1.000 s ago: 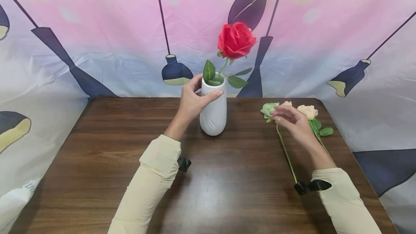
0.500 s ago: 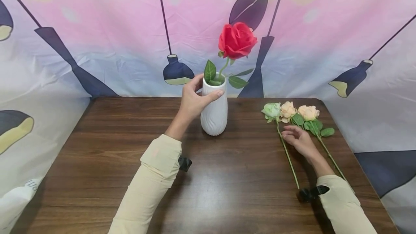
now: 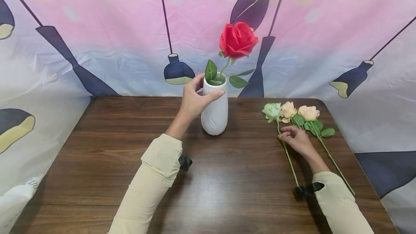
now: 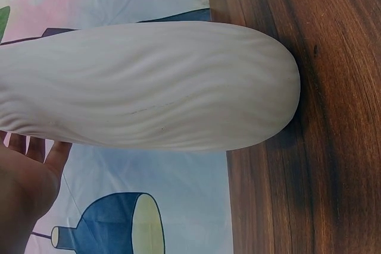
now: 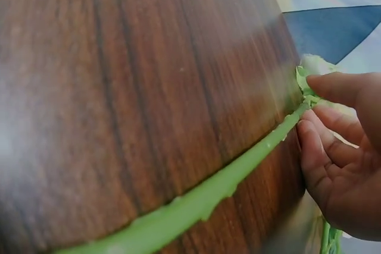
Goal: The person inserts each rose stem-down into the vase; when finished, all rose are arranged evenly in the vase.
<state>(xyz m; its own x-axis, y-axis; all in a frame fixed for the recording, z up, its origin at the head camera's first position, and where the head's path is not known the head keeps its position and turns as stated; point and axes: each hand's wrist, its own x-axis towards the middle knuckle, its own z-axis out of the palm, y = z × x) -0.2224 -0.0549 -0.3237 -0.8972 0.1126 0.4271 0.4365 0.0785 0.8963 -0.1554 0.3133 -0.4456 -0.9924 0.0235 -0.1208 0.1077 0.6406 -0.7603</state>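
My left hand (image 3: 194, 100) grips the upper part of a white ribbed vase (image 3: 215, 118), thumb across its front and fingers behind. The vase stands upright on the table; its swirled side fills the left wrist view. A red rose (image 3: 238, 40) with green leaves stands in the vase. My right hand (image 3: 296, 140) is at the stem of a pale green rose (image 3: 272, 110) that lies on the table. In the right wrist view, its thumb and fingertips sit on either side of the green stem (image 5: 238, 168), just below the bloom, and pinch it.
Right of the green rose lie two peach roses, a smaller peach rose (image 3: 287, 110) and a wider peach rose (image 3: 308, 112), with green leaves (image 3: 314, 127). The dark wooden table (image 3: 240, 190) ends at a printed cloth backdrop (image 3: 130, 46).
My right hand has drawn back from over the blooms, uncovering them, then shifted left onto the green rose's stem. The left hand stays on the vase.
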